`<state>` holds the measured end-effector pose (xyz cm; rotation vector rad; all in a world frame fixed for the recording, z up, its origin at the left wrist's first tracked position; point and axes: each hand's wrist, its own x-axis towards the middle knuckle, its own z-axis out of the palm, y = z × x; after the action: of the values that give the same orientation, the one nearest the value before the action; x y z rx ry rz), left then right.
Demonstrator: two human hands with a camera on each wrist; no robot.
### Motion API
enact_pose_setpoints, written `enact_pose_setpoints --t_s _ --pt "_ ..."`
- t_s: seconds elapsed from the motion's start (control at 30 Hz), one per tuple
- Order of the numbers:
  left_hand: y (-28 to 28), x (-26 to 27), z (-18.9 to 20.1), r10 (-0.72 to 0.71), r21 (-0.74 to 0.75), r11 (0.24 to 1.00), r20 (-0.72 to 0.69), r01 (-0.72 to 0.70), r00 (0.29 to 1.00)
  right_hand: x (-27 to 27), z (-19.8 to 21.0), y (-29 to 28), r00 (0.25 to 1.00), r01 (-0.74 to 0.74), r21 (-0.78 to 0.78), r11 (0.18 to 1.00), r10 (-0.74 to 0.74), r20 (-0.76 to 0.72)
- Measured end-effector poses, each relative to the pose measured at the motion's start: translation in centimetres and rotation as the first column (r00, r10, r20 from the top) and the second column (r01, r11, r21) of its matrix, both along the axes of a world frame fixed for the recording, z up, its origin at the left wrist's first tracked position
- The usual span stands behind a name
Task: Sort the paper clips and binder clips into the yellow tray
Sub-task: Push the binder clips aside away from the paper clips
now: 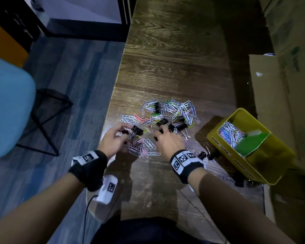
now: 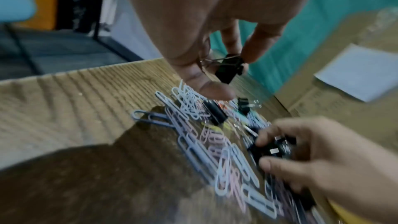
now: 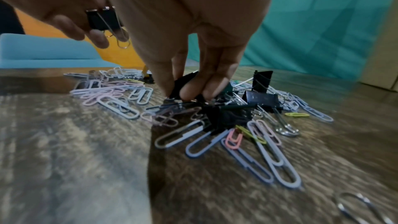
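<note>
A: Status?

B: Both hands are in the mixed pile (image 1: pixel 158 124), which sits toward the near left edge of the wooden table (image 1: pixel 174 50). Left hand (image 1: pixel 113 138) pinches one black binder clip (image 2: pixel 229 69) between thumb and fingertips, lifted clear of the pile. Right hand (image 1: pixel 171 140) has its fingers curled down onto another binder clip (image 3: pixel 185 84), which lies on the table among the paper clips (image 3: pixel 254 151); the grip looks closed on it.

A: Tray?

B: The yellow tray (image 1: pixel 218 138) is at the near right edge, tilted, resting partly on a cardboard box (image 1: pixel 271 85). One compartment holds paper clips and a green card divider (image 1: pixel 250 143). The nearer compartment looks empty, though shadow hides its floor. A few loose binder clips (image 1: pixel 206 154) lie on the table just beside the tray's left wall.

A: Risks?

B: Three, in my judgement.
1. Snagging: the wire handles sit tangled in paper clips, so lifting the right-hand clip may drag some along into the wrong compartment.
2. The tray is tilted and perched, so a hard drop or a wrist bump could tip it and spill what's sorted.
3. The pile is close to the left table edge, so a raking motion there could push clips onto the floor.

A: Mitigation?

B: Lift straight up, shake off strays over the pile, and release low into the tray.
</note>
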<state>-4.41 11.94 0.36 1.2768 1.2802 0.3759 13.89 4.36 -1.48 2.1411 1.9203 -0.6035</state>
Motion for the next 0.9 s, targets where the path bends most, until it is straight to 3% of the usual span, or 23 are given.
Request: enact_pose_setpoints --t_s 0.1,0.17,0.23,0.3,0.5,0.6,0.77,0.9 --pt "2.0 0.4 0.1 0.095 -0.087 0.992 0.071 -0.089 0.993 0.5 -0.1 0.2 0.999 0.04 0.003 0.999 -0.04 0.017" --pt "3.0 0.6 -0.5 -0.055 0.032 0.998 -0.02 0.055 0.998 0.9 0.2 0.3 0.997 0.075 0.01 0.997 -0.075 0.002" --pt "3.5 1.0 -1.3 -0.27 0.197 0.92 -0.31 0.339 0.912 1.4 0.6 0.5 0.993 0.116 0.022 0.993 -0.116 -0.016" --pt "3.5 1.8 -1.9 -0.342 0.242 0.822 -0.514 0.515 0.787 1.9 0.8 0.7 0.988 0.156 0.021 0.987 -0.156 -0.023" --pt "2.8 3.4 -3.8 -0.369 0.222 0.738 -0.657 0.637 0.657 3.4 0.3 0.8 0.964 0.261 0.025 0.965 -0.26 -0.054" --pt "2.8 3.5 -3.5 -0.383 0.27 0.689 -0.653 0.673 0.653 4.0 0.0 0.6 0.959 0.279 0.031 0.96 -0.277 -0.053" --pt "5.2 4.2 -2.0 -0.296 0.403 0.743 -0.518 0.534 0.802 4.9 -0.2 0.2 0.947 0.32 0.029 0.947 -0.319 -0.023" --pt "9.1 5.8 -2.0 -0.244 0.441 0.74 -0.527 0.507 0.814 5.0 0.1 -0.5 0.936 0.353 0.029 0.935 -0.353 -0.004"
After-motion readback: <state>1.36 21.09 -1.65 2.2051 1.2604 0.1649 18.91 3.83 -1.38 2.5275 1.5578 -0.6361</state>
